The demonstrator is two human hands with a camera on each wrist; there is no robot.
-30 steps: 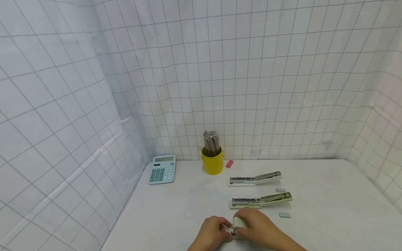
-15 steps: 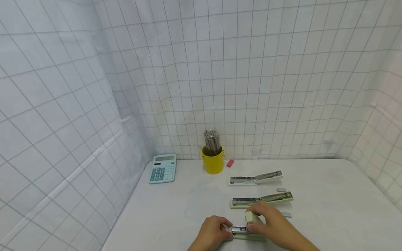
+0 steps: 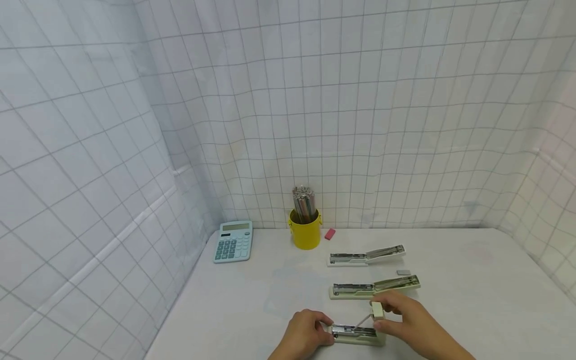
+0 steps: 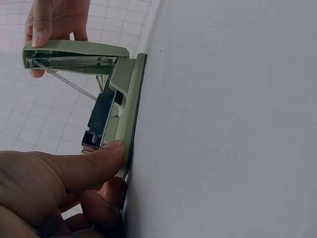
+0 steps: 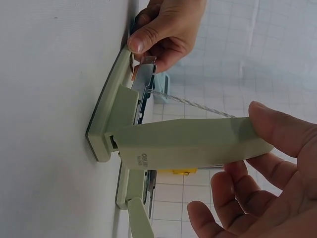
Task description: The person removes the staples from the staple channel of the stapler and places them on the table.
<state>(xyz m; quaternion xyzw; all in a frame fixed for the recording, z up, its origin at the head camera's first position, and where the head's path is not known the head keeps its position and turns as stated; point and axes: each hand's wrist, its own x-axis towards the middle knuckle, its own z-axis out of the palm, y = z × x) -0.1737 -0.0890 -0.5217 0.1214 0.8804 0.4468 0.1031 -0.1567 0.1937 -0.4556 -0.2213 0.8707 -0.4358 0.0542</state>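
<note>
A pale green stapler (image 3: 360, 341) lies on the white table with its top cover (image 5: 193, 144) raised, standing roughly upright from the hinge. Between cover and metal magazine (image 4: 102, 116) a thin spring (image 5: 193, 104) stretches at a slant. My left hand (image 3: 306, 331) pinches the front end of the base, thumb on its near side. With thumb and fingers, my right hand (image 3: 407, 317) holds the free end of the cover. Just behind lies a second green stapler (image 3: 353, 291), folded open, and a white stapler (image 3: 348, 260), likewise folded open, is farther back.
One grey staple strip (image 3: 403, 272) lies right of the white stapler. At the back are a yellow bucket (image 3: 307, 236) of pencils, a pink eraser (image 3: 330, 234) and a light blue calculator (image 3: 233, 242). Gridded white cloth (image 3: 337, 125) walls the table's back and sides.
My right hand has swung the stapler's cover up and to the right, baring the magazine and the stretched spring. The left hand stays at the base's front end.
</note>
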